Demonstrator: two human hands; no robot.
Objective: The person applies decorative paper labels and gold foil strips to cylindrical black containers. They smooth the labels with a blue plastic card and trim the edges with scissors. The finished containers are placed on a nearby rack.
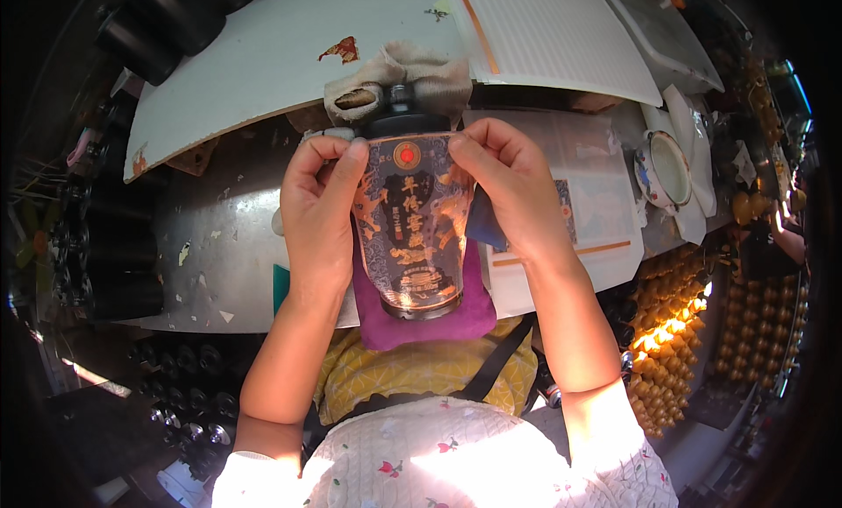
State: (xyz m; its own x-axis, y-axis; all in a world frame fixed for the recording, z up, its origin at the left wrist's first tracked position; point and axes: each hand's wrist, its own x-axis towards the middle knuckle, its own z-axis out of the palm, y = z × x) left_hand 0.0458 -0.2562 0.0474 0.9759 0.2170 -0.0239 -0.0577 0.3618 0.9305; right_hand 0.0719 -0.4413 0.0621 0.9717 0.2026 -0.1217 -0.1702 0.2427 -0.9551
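The head camera, the left one of a side-by-side pair, sits above the wearer's chest and looks steeply down and slightly forward onto the bottle in a printed wrap [410, 227], which lies close to the lens near mid-picture. Below the bottle, the quilted floral top [386, 460] crowds the lower edge, and the bare forearms [294, 355] enter on either side. The tabletop [206, 280] spreads past the bottle, its edges bowed by the fisheye lens, which reaches the rounded gold pieces [671, 350] well to the bottle's right.
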